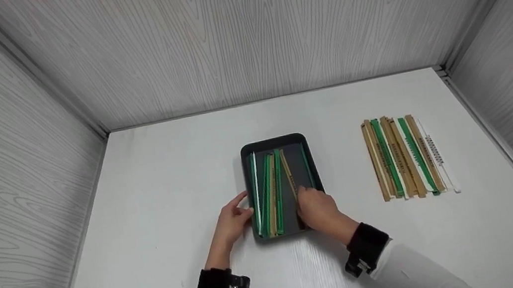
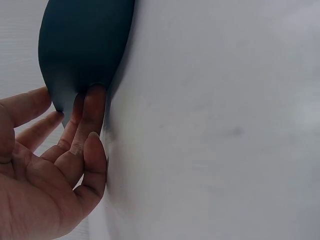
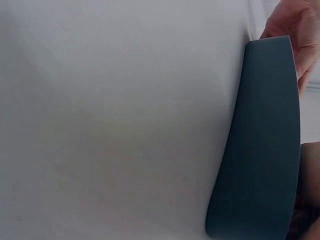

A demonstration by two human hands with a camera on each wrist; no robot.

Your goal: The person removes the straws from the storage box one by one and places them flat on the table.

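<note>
A dark rectangular tray (image 1: 281,141) stands on the table with several long, thin wrapped straws in it, mostly green (image 1: 279,186), with brown and white among them. At its lower left side, my left hand (image 1: 231,224) touches the outer wall with extended fingers (image 2: 92,107). Over the tray's right part is my right hand (image 1: 318,208), its fingers curled at the lower half of a brown wrapped straw (image 1: 288,169), which they hide. In the right wrist view, the tray's outer wall (image 3: 260,130) covers most of that hand.
To the right, several brown, green and white wrapped straws (image 1: 401,156) with printed lettering lie side by side on the white table (image 1: 167,186). Wood-grain panels (image 1: 241,35) enclose the table at the back and both sides.
</note>
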